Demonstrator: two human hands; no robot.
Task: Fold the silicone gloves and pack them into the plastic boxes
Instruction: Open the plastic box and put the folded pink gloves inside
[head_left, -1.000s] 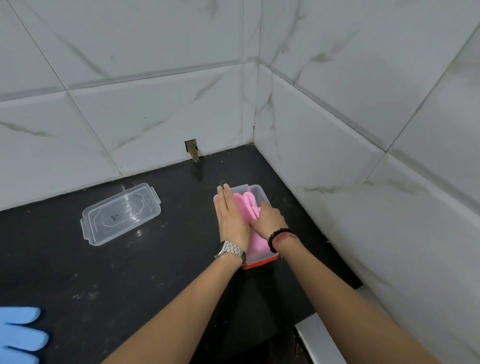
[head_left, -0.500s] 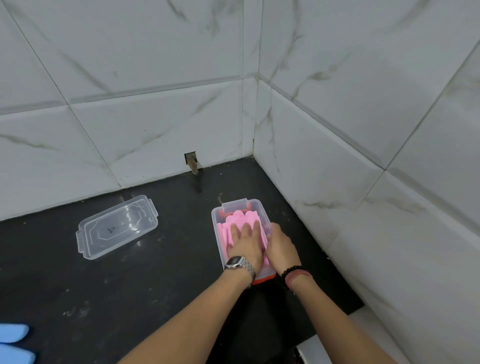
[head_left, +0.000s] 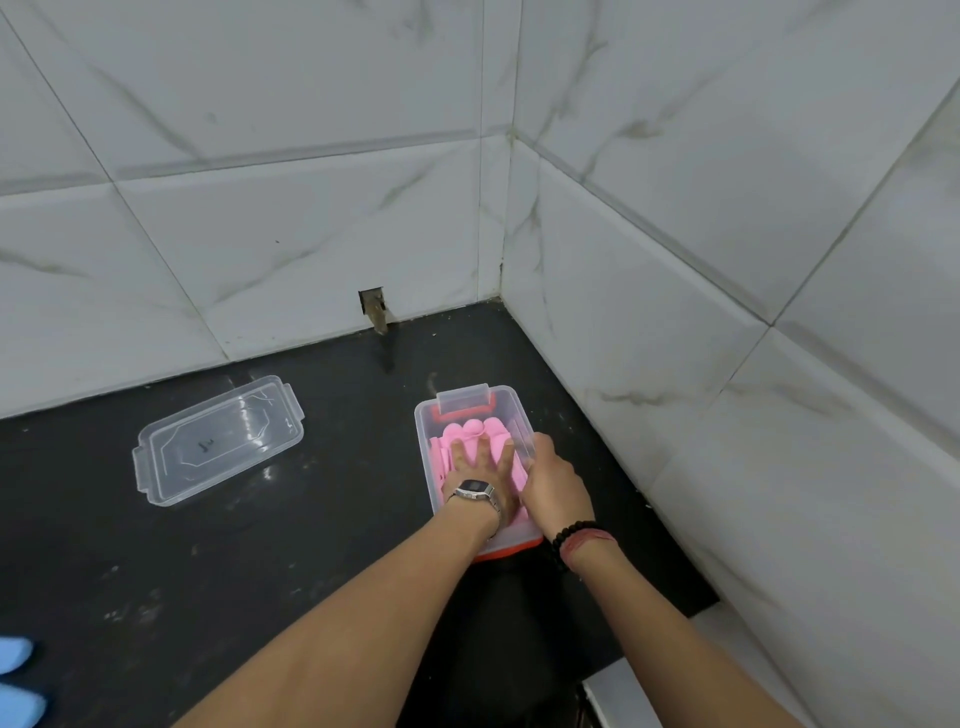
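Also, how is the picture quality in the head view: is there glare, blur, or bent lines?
Head view: light is even and soft, with small glare spots on the black counter near the clear lid; wall tile lines bow from the wide lens; the left hand on the pink glove is sharp; the blue glove is cut off.

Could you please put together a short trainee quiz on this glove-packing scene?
1. True or false: the lid is already fitted on the box.
2. Which hand presses flat on the pink glove? A) left hand B) right hand C) neither
3. Fill in: the blue glove lies at the ____ edge of the view.

Key
1. False: it lies apart on the counter, left of the box.
2. A: it wears the watch; the right hand is at the box's right wall.
3. Left.
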